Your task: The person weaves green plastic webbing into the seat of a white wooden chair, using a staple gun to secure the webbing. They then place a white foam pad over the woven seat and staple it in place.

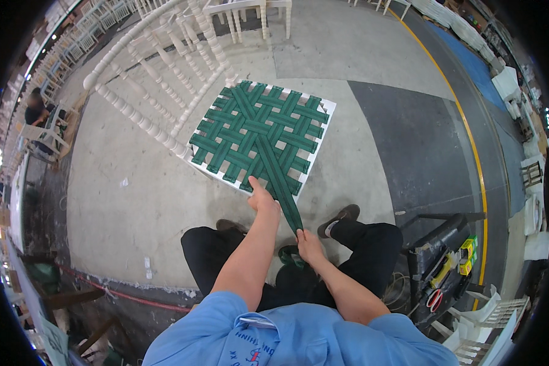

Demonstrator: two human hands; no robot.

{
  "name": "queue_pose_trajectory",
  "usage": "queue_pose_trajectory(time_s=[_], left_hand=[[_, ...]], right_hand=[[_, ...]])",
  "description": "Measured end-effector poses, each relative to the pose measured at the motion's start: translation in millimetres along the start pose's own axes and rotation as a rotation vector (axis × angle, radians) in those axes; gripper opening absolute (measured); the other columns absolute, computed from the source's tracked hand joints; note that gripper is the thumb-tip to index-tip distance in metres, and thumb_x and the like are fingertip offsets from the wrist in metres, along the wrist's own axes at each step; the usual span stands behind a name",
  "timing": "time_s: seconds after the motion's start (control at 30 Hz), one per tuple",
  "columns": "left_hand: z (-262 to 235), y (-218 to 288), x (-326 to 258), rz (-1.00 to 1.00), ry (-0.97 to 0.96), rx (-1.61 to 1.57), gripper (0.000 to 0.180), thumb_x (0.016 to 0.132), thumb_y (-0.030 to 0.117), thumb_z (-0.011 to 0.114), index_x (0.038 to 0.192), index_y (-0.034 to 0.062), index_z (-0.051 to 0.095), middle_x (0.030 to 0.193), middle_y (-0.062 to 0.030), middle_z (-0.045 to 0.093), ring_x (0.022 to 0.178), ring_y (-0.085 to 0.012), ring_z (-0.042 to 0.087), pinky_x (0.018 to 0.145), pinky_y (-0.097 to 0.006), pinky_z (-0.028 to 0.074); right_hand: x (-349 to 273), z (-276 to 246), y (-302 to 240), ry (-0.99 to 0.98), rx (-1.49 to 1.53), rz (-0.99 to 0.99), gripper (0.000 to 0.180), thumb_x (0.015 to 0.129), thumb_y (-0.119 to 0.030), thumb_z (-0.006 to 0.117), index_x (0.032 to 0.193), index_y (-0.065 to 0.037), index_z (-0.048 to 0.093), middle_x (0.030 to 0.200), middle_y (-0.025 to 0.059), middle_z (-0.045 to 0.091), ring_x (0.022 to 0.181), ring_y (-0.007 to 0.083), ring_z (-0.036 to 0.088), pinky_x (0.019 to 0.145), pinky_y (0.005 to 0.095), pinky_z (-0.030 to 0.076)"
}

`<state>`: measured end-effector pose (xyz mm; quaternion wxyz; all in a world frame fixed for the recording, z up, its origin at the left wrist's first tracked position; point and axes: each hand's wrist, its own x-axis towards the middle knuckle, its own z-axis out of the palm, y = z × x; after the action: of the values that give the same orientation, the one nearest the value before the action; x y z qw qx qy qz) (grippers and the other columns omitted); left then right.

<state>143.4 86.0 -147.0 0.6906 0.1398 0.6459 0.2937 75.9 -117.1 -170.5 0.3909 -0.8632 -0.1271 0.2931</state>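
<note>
A white chair [141, 127] with turned spindles stands in front of me, its back leaning away to the left. Wide green straps are woven in a grid over its seat [259, 128], fastened along the white frame. One loose green webbing strap [280, 183] crosses the seat diagonally and runs taut toward me past the near edge. My right hand [310, 246] is closed on that strap below the seat. At the near edge, my left hand [261, 196] grips the seat frame, thumb on top, other fingers hidden beneath. More green webbing [291, 255] lies between my legs.
A dark stand [436, 268] at my right holds red-handled scissors [434, 299] and yellow-green boxes [468, 255]. Other white chairs [247, 7] stand at the back. A person [39, 116] sits far left. A red hose [134, 297] lies on the floor at lower left.
</note>
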Motion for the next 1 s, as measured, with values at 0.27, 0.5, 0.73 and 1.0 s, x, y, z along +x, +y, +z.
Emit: queue_pose_trajectory(time_s=[0.27, 0.5, 0.73, 1.0], left_hand=[[-71, 13, 7, -0.056, -0.537, 0.508, 0.087, 0.093, 0.053, 0.08, 0.155, 0.0048, 0.043, 0.138, -0.0145, 0.061, 0.122, -0.0367, 0.062, 0.087, -0.049, 0.056], [-95, -30, -6, 0.479, -0.858, 1.583, 0.059, 0.101, 0.056, 0.063, 0.109, -0.0008, 0.077, 0.107, -0.023, 0.078, 0.103, -0.042, 0.074, 0.088, -0.048, 0.055], [-84, -35, -19, 0.72, -0.764, 2.04, 0.072, 0.108, 0.063, 0.04, 0.104, 0.0033, 0.08, 0.11, -0.0268, 0.076, 0.112, -0.048, 0.07, 0.096, -0.057, 0.053], [-76, -40, -22, 0.971, -0.634, 2.167, 0.078, 0.11, 0.06, 0.038, 0.098, -0.0053, 0.078, 0.098, -0.0314, 0.075, 0.1, -0.0507, 0.072, 0.095, -0.057, 0.053]], right_hand=[[55, 27, 12, -0.027, -0.06, 0.054, 0.04, 0.111, -0.036, 0.047, 0.104, -0.002, 0.066, 0.107, 0.0298, 0.07, 0.108, 0.0521, 0.064, 0.089, 0.0587, 0.049], [70, 42, 48, -0.133, 0.081, -0.116, 0.03, 0.106, -0.02, 0.052, 0.129, -0.005, 0.064, 0.112, 0.0289, 0.071, 0.107, 0.0504, 0.066, 0.088, 0.0563, 0.052], [51, 10, 21, -0.224, -0.205, -0.284, 0.034, 0.096, -0.02, 0.059, 0.124, -0.003, 0.069, 0.115, 0.0305, 0.072, 0.106, 0.0511, 0.067, 0.09, 0.0583, 0.054], [-53, -234, 30, 0.588, 0.117, -0.049, 0.027, 0.105, -0.03, 0.068, 0.122, -0.009, 0.073, 0.106, 0.0094, 0.078, 0.099, 0.0169, 0.072, 0.09, 0.0344, 0.057]])
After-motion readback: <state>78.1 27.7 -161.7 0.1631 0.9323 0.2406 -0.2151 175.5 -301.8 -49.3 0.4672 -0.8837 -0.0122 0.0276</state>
